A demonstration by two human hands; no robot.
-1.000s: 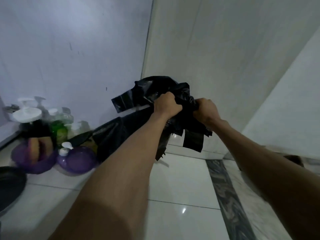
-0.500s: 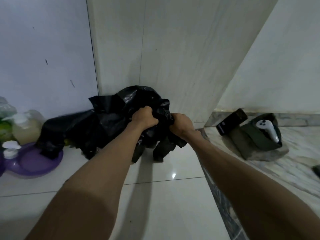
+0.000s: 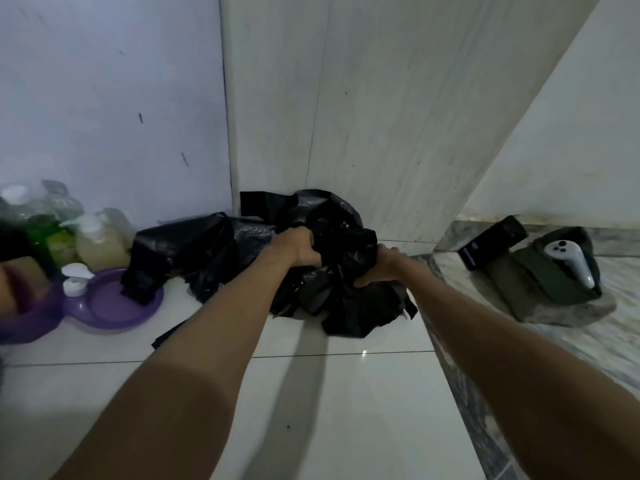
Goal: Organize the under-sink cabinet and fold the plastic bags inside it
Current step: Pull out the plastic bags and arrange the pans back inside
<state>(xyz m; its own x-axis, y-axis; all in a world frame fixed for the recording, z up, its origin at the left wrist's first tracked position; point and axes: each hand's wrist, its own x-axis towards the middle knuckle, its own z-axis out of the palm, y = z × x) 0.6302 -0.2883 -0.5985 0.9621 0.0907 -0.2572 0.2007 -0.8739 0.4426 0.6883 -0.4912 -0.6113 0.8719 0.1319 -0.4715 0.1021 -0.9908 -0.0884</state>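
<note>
The black bags point(image 3: 322, 258) lie bunched and unfolded on the white floor point(image 3: 311, 410), far centre against the wall. Left hand point(image 3: 299, 245) and right hand point(image 3: 382, 268) both clutch the heap. Bottles point(image 3: 98, 242) at far left look unsorted; folding appears not yet begun.

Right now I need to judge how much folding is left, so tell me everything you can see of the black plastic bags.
The black plastic bags are a crumpled, glossy heap of thin film, not yet folded. They lie on the white tiled floor against the wall corner. The left hand and right hand are each closed on a bunch. Loose flaps stick out, and the left part spreads toward the purple basin, its edge overlapping the rim.
</note>
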